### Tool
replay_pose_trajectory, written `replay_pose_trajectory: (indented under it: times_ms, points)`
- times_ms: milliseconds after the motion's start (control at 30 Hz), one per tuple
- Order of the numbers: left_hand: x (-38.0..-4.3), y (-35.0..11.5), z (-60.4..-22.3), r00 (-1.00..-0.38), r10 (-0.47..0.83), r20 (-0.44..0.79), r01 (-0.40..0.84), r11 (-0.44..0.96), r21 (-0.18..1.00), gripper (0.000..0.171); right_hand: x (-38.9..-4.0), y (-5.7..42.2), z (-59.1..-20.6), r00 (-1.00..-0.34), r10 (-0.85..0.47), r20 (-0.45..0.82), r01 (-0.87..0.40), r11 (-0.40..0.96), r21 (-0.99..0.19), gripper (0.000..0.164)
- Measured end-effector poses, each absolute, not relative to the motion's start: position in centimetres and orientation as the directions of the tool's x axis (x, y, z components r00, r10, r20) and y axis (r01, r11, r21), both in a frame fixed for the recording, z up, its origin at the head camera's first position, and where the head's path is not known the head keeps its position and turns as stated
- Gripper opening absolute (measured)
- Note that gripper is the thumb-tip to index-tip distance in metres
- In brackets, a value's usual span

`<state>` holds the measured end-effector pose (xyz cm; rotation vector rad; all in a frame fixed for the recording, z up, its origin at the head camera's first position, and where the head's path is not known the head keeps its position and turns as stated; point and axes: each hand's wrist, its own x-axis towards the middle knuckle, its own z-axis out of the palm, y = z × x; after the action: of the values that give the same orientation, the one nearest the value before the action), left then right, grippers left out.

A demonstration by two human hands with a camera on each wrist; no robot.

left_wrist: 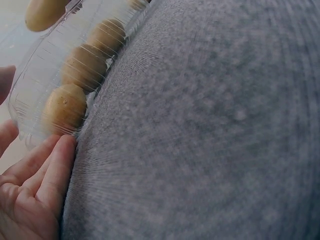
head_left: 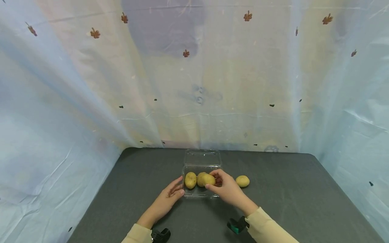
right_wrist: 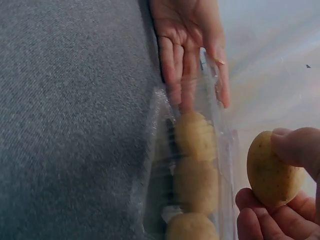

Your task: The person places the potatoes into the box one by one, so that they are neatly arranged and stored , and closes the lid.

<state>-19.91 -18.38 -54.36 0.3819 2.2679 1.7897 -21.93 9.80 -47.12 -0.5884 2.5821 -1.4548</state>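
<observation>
A clear plastic clamshell box (head_left: 197,194) stands on the table with its lid (head_left: 203,158) tipped back. Inside it sit a potato (head_left: 190,180) at the left end and another potato (head_left: 200,179) beside it; a third potato (right_wrist: 192,227) shows in the right wrist view. My right hand (head_left: 226,187) pinches a potato (right_wrist: 272,169) between thumb and fingers, raised above the box. At the box's left side, my left hand (head_left: 167,199) touches the wall with fairly straight fingers (left_wrist: 59,162). From the head view, the held potato partly covers those beneath.
One more potato (head_left: 242,181) lies on the dark grey table (head_left: 288,199), right of the box and near my right hand. Dark bands with devices (head_left: 238,225) are on both wrists. A pale patterned curtain (head_left: 231,125) hangs behind the table and along its sides.
</observation>
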Motion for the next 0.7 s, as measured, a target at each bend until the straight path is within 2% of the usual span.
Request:
replay_pose_trajectory:
  times_ms: [167,700]
  points:
    - [-19.8,-18.3,-54.3,-0.942,0.335,-0.019,0.061,0.226,0.972,0.06,-22.1,8.9,-47.4,-0.914,-0.399,0.075,-0.288,0.508,-0.812,0.046]
    - [-19.8,-18.3,-54.2,-0.942,0.336,-0.013,0.066,0.222,0.973,0.059,-23.1,7.3,-47.9,-0.858,-0.511,0.047,-0.325,0.47,-0.821,0.043]
